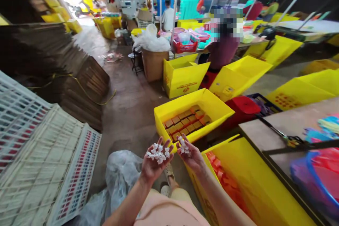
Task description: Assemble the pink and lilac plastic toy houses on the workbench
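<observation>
My left hand (151,170) is turned palm up and cupped, with several small white figurines (158,154) lying across the palm and fingers. They look like tiny moulded animals with dark specks, too small to make out exactly. Beside it, my right hand (196,161) holds more small white figurines (182,145) at its fingers. Both hands are close together in front of my body, their fingertips near the front edge of a yellow box (164,132). Rows of orange and brown blocks (186,122) lie inside that box.
Another yellow box (254,176) with orange pieces (225,176) stands at my right, beside a table (296,120) holding scissors (286,137). At left are plastic crates (71,169), flattened cardboard (82,95) and a clear plastic bag (122,173). A seated person (224,49) is further ahead.
</observation>
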Available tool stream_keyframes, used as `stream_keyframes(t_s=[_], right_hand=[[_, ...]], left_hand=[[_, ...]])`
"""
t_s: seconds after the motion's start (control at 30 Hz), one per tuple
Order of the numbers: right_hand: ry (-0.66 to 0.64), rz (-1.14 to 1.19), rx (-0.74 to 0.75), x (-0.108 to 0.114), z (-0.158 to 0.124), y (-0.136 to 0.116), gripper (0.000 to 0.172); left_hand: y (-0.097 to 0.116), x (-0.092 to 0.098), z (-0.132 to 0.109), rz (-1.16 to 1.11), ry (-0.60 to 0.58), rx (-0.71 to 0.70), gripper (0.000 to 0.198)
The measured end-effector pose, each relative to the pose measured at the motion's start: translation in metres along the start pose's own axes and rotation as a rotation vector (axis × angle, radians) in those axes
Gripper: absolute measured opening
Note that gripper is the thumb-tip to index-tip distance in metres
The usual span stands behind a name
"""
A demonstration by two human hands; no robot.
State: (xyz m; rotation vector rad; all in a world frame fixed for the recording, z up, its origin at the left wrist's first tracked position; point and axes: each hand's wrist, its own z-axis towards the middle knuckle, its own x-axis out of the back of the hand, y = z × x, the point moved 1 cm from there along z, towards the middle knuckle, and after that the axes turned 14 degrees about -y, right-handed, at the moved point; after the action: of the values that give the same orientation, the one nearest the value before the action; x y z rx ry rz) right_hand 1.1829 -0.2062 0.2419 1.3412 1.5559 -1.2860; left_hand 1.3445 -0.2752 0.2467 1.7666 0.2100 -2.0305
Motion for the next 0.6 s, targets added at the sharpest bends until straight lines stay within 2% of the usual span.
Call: stream_keyframes(t_s=[0.17,0.37,0.5,0.6], right_hand=[[-0.058,-0.022,-0.078,-0.008,0.069,-0.009,0.051],[-0.115,-0.027,-0.237,-0.025,0.162,-0.022,0.044],[-0.147,-0.033,-0.318,-0.043,0.238,-0.01,0.042],[-0.144,-0.106,-0.343,-0.058,0.302,0.005,0.04]], left_hand=[[0.049,0.021,0.037,0.085,-0.072,-0.061,0.047],[0.12,0.036,0.083,0.116,-0.047,-0.116,0.045],[0.178,0.05,0.095,0.107,-0.016,-0.186,0.043],[0.234,0.071,0.104,0.115,0.015,-0.229,0.043]])
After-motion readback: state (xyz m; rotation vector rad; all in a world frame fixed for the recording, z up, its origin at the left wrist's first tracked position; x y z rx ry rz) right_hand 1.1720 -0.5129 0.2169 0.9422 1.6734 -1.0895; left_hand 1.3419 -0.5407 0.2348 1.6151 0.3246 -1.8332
